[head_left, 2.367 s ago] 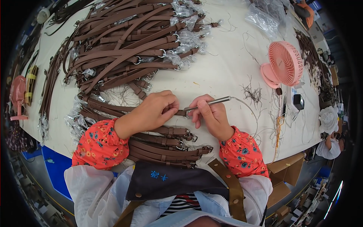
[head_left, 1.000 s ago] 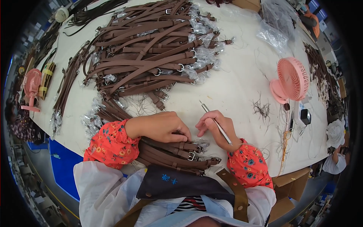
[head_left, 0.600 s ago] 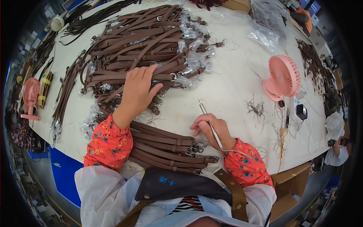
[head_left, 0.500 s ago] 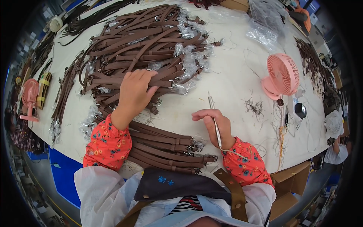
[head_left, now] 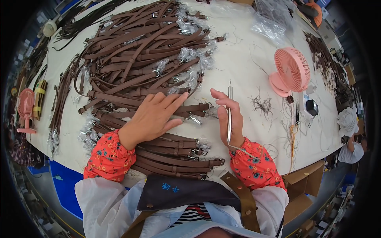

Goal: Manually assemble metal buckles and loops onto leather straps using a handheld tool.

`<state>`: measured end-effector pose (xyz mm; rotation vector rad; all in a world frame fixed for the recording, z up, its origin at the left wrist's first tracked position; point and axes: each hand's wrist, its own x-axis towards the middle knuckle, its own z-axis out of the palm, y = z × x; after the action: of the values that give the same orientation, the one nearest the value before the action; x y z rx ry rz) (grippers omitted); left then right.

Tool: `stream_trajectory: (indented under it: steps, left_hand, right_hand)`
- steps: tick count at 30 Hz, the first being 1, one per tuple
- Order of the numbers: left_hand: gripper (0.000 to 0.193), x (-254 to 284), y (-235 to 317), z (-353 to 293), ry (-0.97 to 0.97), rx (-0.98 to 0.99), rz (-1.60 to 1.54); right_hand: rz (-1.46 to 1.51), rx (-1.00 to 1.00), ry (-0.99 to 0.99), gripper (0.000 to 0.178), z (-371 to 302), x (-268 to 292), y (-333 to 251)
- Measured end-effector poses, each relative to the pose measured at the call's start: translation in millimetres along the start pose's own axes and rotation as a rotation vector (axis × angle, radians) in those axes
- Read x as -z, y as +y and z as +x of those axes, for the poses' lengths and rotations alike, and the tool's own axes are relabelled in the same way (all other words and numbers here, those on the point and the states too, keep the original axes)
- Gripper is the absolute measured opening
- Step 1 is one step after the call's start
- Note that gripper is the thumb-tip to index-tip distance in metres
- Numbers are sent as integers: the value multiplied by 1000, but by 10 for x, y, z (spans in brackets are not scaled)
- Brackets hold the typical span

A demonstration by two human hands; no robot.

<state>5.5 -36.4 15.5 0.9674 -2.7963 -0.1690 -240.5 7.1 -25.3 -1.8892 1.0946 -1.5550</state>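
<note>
A pink fan (head_left: 292,68) at two o'clock, second fan (head_left: 26,104) at nine, clear plastic (head_left: 269,29) at one, cardboard box (head_left: 314,179) at four.

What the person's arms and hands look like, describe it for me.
The left hand and right hand are bare. The left oversleeve and right oversleeve match: red-orange, floral-printed in yellow and blue, gathered at the wrists. Above them are loose, whitish, sheer-looking sleeves.

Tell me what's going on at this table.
A person's left hand is spread, palm down, over the near side of a large heap of brown straps. The right hand holds a slim metal tool, its tip pointing away from the person and clear of the straps. A row of straps lies nearer the person.
</note>
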Motion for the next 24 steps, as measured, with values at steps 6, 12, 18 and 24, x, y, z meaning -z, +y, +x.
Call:
stream_trajectory:
  steps: [6, 12, 18, 24]
  left_hand:
    - [61, -91, -54, 0, 82, 0, 40]
    - [49, -63, 21, 48, 283, -24, 8]
    - [35, -158, -7, 7, 176, 29, -82]
    - [29, -178, 38, 40, 227, 85, -93]
  right_hand:
    - [-9, -196, -93, 18, 13, -2, -77]
    - [54, -272, -79, 22, 18, -6, -132]
    - [56, -304, -114, 24, 22, 4, -133]
    - [61, -304, -110, 26, 11, -13, -123]
